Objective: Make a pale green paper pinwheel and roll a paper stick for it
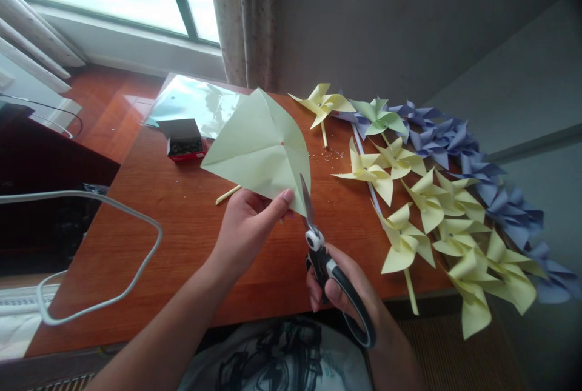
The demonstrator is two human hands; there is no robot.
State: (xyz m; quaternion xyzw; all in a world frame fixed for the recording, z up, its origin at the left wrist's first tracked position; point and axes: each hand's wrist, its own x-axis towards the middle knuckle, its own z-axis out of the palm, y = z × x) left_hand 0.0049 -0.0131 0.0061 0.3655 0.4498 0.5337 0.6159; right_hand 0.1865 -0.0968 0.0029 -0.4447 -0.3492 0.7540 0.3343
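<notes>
On the wooden desk, left of the work, an open box of pins is seen beside a loose stick. The creased yellow paper square is pinched at its lower corner by the left hand, held above the desk. The scissors are gripped by the right hand, blades closed on the corner crease. The cut is best kept along the crease and stopped short of the centre. Finished pinwheels are spread at right.

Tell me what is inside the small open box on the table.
The box holds a heap of small dark items, too small to identify. Its raised flap hides the rear part, and whatever lies deeper is covered.
</notes>
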